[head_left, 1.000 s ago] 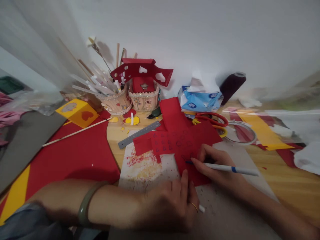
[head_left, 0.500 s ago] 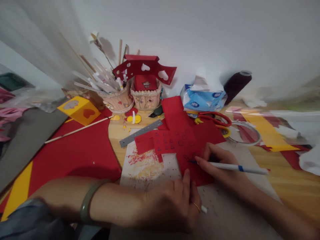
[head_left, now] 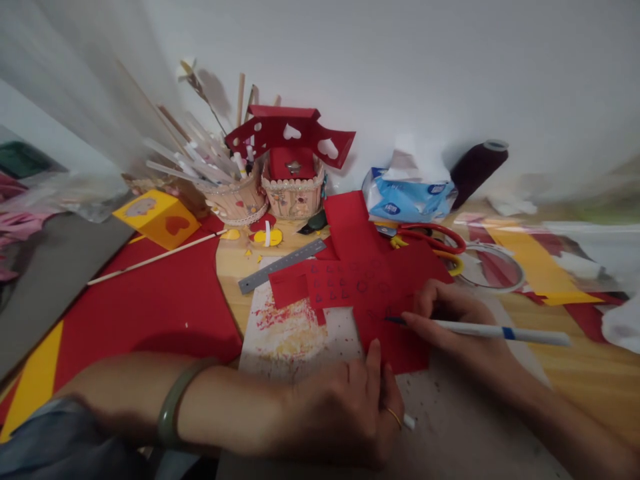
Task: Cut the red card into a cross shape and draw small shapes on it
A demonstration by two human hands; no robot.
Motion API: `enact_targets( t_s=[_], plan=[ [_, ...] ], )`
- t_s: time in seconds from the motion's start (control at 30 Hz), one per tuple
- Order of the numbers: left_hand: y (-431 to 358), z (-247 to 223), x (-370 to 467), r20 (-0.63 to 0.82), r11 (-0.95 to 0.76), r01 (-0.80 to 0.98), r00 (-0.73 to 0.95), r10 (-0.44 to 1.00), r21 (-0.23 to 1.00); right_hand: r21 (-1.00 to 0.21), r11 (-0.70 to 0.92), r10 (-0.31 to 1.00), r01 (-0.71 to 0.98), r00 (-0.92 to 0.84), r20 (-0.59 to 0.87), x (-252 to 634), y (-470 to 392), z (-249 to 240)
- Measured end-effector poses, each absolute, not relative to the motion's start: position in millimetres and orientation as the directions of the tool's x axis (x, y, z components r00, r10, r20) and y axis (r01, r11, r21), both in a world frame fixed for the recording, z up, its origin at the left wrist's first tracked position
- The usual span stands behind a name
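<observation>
My right hand [head_left: 450, 327] grips a white marker pen [head_left: 480, 330] with a blue band, its dark tip at the red card [head_left: 390, 353]. Small hearts, triangles and rounded outlines are drawn on the card's flaps, with a few lines near the tip. Resting on the card's lower edge, my left hand [head_left: 350, 407] has its index finger stretched out and the other fingers curled. From that curled grip pokes a short white end, which looks like a pen cap [head_left: 409, 421]. Beneath lies a paint-stained grey board [head_left: 270, 340].
A steel ruler [head_left: 283, 265] lies left of the card. Red-handled scissors [head_left: 433, 235] and a tape roll [head_left: 493, 267] are at right. Behind stand a pen basket [head_left: 235, 200], a decorated basket [head_left: 294, 197] and a tissue pack [head_left: 410, 197]. A yellow box [head_left: 160, 220] sits at left.
The pen tip has shifted slightly right across the red card and looks lifted or less tilted, and the pen's rear end has swung right. My left hand has stayed in place.
</observation>
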State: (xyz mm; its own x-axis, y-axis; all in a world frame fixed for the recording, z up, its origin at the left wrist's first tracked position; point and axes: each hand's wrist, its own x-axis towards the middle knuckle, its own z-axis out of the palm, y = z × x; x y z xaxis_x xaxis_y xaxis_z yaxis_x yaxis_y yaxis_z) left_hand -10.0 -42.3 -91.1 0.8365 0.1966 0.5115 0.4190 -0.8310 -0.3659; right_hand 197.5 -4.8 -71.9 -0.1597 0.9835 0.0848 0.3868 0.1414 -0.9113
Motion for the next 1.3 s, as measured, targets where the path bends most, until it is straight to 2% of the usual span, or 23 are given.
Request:
enact_targets(
  t_s=[0.33,0.57,1.3],
  plan=[
    [-41.0,-81.8,-9.7,0.492,-0.838,0.419,0.843,0.215,-0.350,-0.860,0.158,0.964,0.486,-0.263,0.028,189.9,-9.4,-75.9],
    [-42.0,-86.9,-9.4,0.520,-0.835,0.428,0.828,0.209,-0.346,-0.849,0.188,0.967,0.493,-0.246,0.071,190.5,-10.4,-82.4],
    [-41.8,-91.6,-8.7,0.527,-0.831,0.429,0.825,0.201,-0.354,-0.835,0.162,0.969,0.526,-0.244,0.034,190.5,-10.9,-81.1]
  ],
)
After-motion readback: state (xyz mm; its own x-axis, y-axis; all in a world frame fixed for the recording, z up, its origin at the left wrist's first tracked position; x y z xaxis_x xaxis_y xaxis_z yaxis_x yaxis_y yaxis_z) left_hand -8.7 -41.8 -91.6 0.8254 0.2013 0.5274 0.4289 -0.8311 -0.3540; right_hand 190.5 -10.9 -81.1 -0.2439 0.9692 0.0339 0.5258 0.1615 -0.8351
